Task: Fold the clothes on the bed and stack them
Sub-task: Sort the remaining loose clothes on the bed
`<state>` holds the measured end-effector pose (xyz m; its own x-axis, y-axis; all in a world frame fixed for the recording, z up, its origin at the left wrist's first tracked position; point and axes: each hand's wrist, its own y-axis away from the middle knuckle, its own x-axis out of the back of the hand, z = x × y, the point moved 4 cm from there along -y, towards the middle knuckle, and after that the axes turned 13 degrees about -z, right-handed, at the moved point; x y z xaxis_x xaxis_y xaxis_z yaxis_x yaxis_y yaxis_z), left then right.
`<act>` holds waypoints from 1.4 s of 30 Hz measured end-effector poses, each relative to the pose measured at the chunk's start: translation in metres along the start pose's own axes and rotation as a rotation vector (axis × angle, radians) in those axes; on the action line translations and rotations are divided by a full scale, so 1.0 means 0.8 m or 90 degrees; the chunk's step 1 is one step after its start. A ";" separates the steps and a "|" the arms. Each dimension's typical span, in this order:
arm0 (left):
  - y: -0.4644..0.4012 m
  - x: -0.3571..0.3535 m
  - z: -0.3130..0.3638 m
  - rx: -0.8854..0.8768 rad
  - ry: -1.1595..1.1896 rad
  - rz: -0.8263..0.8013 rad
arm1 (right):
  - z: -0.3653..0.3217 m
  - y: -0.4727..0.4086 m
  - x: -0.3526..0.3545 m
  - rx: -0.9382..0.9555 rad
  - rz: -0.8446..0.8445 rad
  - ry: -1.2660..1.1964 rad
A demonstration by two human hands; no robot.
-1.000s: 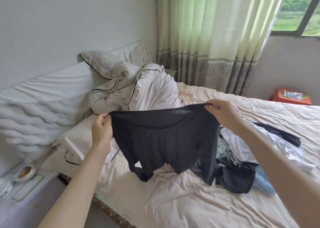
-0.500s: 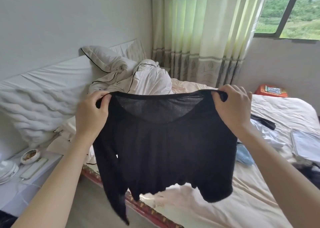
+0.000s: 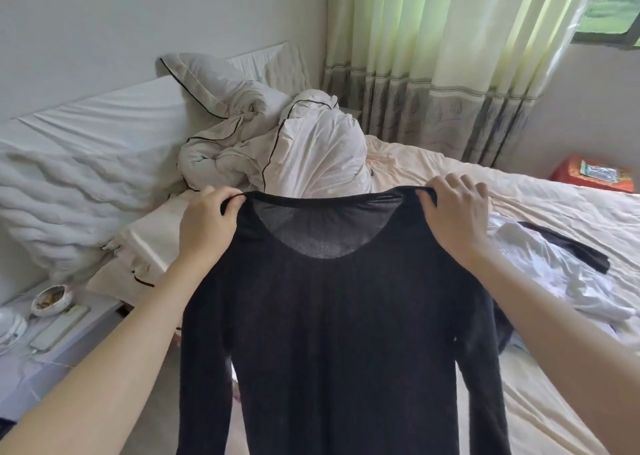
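Observation:
A thin black long-sleeved top (image 3: 332, 343) hangs spread out in front of me above the bed (image 3: 540, 416). My left hand (image 3: 207, 222) pinches its left shoulder at the neckline, and my right hand (image 3: 453, 215) pinches the right shoulder. Both sleeves dangle at the sides, and the hem runs out of view below. To the right, a crumpled white garment (image 3: 540, 274) and a black strip of cloth (image 3: 568, 246) lie on the cream sheet. The top hides whatever lies behind it.
A bunched white duvet (image 3: 311, 156) and pillows (image 3: 214, 77) sit at the bed's head. A grey nightstand (image 3: 45, 350) at the left carries a small bowl (image 3: 50, 300) and a remote. A red box (image 3: 595, 174) stands by the curtained window wall.
The black top has been raised and pulled closer to me, so it hangs fully open and longer. My hands shifted from its edge to the two shoulders.

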<state>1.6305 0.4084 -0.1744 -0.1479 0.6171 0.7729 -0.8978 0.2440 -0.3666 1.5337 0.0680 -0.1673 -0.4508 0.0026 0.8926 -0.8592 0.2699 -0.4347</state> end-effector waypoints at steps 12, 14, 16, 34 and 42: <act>-0.196 -0.317 -0.229 0.234 0.011 -0.162 | 0.010 -0.192 -0.416 -0.098 -0.313 -0.132; -0.212 -0.367 -0.265 0.260 0.008 -0.176 | 0.011 -0.202 -0.482 -0.099 -0.360 -0.147; -0.225 -0.413 -0.294 0.266 0.010 -0.194 | 0.014 -0.208 -0.542 -0.110 -0.399 -0.155; -0.233 -0.649 -0.439 0.176 -0.221 -0.277 | 0.040 -0.179 -0.816 -0.156 -0.435 -0.113; -0.216 -0.624 -0.424 0.152 -0.210 -0.354 | 0.022 -0.166 -0.784 -0.107 -0.421 -0.065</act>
<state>2.0000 0.3122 -0.6728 0.2771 0.1783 0.9441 -0.9379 0.2638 0.2255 1.9261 0.0136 -0.6719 0.1277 -0.3022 0.9447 -0.9157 0.3300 0.2293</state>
